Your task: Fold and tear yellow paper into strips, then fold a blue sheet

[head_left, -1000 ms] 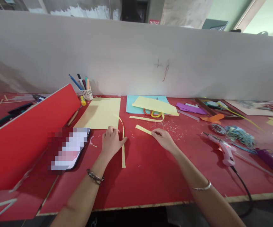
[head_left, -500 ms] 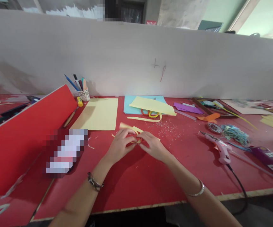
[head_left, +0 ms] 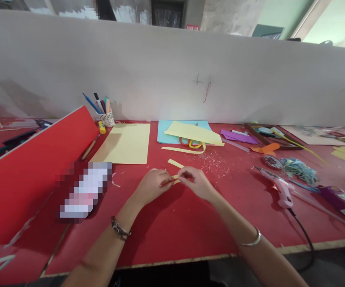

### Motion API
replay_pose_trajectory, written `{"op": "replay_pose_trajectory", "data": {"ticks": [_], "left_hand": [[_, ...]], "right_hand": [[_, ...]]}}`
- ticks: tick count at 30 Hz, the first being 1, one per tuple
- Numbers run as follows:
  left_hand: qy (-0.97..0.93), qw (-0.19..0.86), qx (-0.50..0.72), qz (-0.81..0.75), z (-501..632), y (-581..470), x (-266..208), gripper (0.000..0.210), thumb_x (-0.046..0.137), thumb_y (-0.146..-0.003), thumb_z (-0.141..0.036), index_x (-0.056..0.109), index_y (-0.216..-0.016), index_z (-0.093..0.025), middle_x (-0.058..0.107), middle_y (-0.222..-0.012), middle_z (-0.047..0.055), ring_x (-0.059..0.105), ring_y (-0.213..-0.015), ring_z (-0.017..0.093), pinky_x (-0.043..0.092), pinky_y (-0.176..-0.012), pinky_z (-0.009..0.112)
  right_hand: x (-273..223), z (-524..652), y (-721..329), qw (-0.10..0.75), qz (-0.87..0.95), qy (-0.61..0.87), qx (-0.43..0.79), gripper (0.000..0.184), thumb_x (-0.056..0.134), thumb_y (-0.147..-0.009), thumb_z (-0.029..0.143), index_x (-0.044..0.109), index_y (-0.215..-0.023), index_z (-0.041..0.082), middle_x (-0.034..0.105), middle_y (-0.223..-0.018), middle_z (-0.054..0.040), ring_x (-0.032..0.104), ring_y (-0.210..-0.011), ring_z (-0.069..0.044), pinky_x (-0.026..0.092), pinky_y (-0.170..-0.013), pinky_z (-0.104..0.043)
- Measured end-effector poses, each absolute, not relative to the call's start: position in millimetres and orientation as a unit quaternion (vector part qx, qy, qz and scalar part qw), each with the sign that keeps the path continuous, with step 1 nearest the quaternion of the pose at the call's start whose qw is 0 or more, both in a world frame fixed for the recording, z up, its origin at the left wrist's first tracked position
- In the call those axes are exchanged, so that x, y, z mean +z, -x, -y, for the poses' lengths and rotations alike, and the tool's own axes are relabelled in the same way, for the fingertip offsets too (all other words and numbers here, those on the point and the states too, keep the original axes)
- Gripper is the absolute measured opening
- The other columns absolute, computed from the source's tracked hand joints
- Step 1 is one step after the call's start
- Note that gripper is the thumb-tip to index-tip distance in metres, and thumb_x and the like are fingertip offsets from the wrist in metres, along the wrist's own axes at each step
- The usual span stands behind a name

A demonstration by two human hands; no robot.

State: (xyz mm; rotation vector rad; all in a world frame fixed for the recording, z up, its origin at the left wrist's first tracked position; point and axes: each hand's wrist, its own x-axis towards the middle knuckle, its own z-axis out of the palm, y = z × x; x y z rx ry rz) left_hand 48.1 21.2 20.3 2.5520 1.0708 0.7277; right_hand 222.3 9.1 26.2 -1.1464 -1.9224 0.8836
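Note:
My left hand (head_left: 155, 185) and my right hand (head_left: 197, 182) meet over the middle of the red table. Between their fingertips they pinch a narrow strip of yellow paper (head_left: 175, 179), partly hidden by the fingers. Just beyond the fingers lies another yellow paper strip (head_left: 175, 163). Farther back a long curled yellow strip (head_left: 183, 150) rests beside scissors (head_left: 194, 144) with red and yellow handles, half covered by a folded yellow sheet (head_left: 192, 133) on blue paper (head_left: 162, 133).
A yellow sheet (head_left: 130, 143) lies at left, near a cup of pens (head_left: 107, 118) and a leaning red board (head_left: 41, 167). A pink hot glue gun (head_left: 281, 191), a purple power strip (head_left: 341, 201), shredded paper (head_left: 299, 170) and a brown tray (head_left: 259, 139) occupy the right side.
Both hands have closed to a tighter pinch, the right hand shifting slightly right. A yellow piece that stuck up behind the left hand no longer shows there.

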Motion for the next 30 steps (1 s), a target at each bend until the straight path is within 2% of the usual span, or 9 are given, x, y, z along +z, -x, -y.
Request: {"op": "replay_pose_trajectory", "data": {"ticks": [7, 11, 13, 15, 18, 21, 24, 27, 30], "left_hand": [[-0.851, 0.232, 0.241, -0.405, -16.0, -45.7, 25.2, 0.022, 0.045, -0.076, -0.036, 0.06, -0.078, -0.02, 0.06, -0.064, 0.001, 0.052, -0.055, 0.014, 0.033, -0.049, 0.022], [-0.846, 0.276, 0.199, -0.411, -17.1, -45.5, 24.5, 0.02, 0.046, -0.075, -0.034, 0.059, -0.068, -0.019, 0.058, -0.057, 0.0, 0.051, -0.05, 0.013, 0.031, -0.047, 0.022], [-0.834, 0.314, 0.201, -0.407, -17.6, -45.0, 25.8, 0.024, 0.042, -0.077, -0.032, 0.056, -0.064, -0.019, 0.059, -0.056, 0.0, 0.053, -0.051, 0.012, 0.033, -0.049, 0.021], [-0.825, 0.34, 0.205, -0.402, -17.2, -44.6, 28.1, 0.024, 0.04, -0.078, -0.031, 0.055, -0.064, -0.018, 0.059, -0.057, 0.0, 0.054, -0.053, 0.012, 0.036, -0.053, 0.021], [-0.831, 0.329, 0.19, -0.405, -16.1, -44.4, 30.3, 0.024, 0.04, -0.078, -0.031, 0.053, -0.063, -0.017, 0.059, -0.057, 0.0, 0.053, -0.053, 0.011, 0.036, -0.052, 0.021], [-0.835, 0.323, 0.183, -0.406, -16.3, -44.5, 28.6, 0.024, 0.041, -0.078, -0.03, 0.053, -0.062, -0.017, 0.059, -0.058, 0.0, 0.052, -0.052, 0.011, 0.035, -0.051, 0.02], [-0.835, 0.332, 0.194, -0.394, -17.6, -44.3, 25.8, 0.024, 0.042, -0.078, -0.031, 0.054, -0.064, -0.016, 0.058, -0.058, -0.001, 0.051, -0.053, 0.01, 0.034, -0.052, 0.02], [-0.83, 0.345, 0.208, -0.385, -18.5, -43.2, 25.2, 0.029, 0.042, -0.079, -0.037, 0.055, -0.064, -0.015, 0.058, -0.058, -0.001, 0.051, -0.053, 0.01, 0.033, -0.051, 0.02], [-0.82, 0.361, 0.226, -0.382, -18.7, -41.3, 25.6, 0.033, 0.042, -0.078, -0.04, 0.055, -0.061, -0.015, 0.057, -0.056, -0.001, 0.049, -0.051, 0.009, 0.032, -0.05, 0.02]], "right_hand": [[20.8, -14.8, -225.1, 0.438, 0.644, 0.499, 0.381, 0.009, 0.047, -0.071, 0.028, 0.045, -0.066, 0.021, 0.046, -0.054, 0.0046, 0.048, -0.051, -0.01, 0.039, -0.052, -0.023], [16.5, -20.4, -227.7, 0.456, 0.622, 0.505, 0.386, 0.011, 0.046, -0.071, 0.031, 0.043, -0.068, 0.021, 0.045, -0.054, 0.0048, 0.048, -0.049, -0.01, 0.04, -0.05, -0.023], [16.8, -21.2, -229.4, 0.458, 0.638, 0.514, 0.345, 0.01, 0.044, -0.072, 0.031, 0.044, -0.071, 0.021, 0.049, -0.06, 0.0021, 0.051, -0.054, -0.012, 0.043, -0.055, -0.026], [19.9, -19.1, -230.4, 0.434, 0.694, 0.518, 0.248, 0.011, 0.043, -0.074, 0.029, 0.048, -0.078, 0.02, 0.055, -0.074, -0.0029, 0.054, -0.071, -0.016, 0.044, -0.069, -0.033], [27.2, -11.2, -228.8, 0.34, 0.801, 0.485, 0.09, 0.019, 0.046, -0.074, 0.026, 0.053, -0.091, 0.021, 0.053, -0.101, -0.008, 0.047, -0.099, -0.022, 0.024, -0.094, -0.047], [31.3, -4.1, -225.0, 0.26, 0.85, 0.455, 0.058, 0.015, 0.049, -0.075, 0.027, 0.057, -0.087, 0.023, 0.047, -0.114, -0.0075, 0.04, -0.109, -0.023, 0.009, -0.098, -0.052], [29.8, -2.9, -223.1, 0.23, 0.858, 0.447, 0.106, 0.013, 0.048, -0.077, 0.029, 0.058, -0.073, 0.022, 0.048, -0.114, -0.0066, 0.04, -0.11, -0.023, 0.009, -0.097, -0.053], [27.2, -6.1, -224.1, 0.246, 0.843, 0.444, 0.18, 0.017, 0.043, -0.079, 0.025, 0.054, -0.067, 0.019, 0.054, -0.102, -0.0059, 0.048, -0.1, -0.019, 0.01, -0.097, -0.054], [25.9, -9.7, -226.1, 0.299, 0.8, 0.44, 0.277, 0.019, 0.042, -0.078, 0.025, 0.049, -0.062, 0.018, 0.054, -0.096, -0.007, 0.052, -0.089, -0.017, 0.03, -0.09, -0.046]]}}
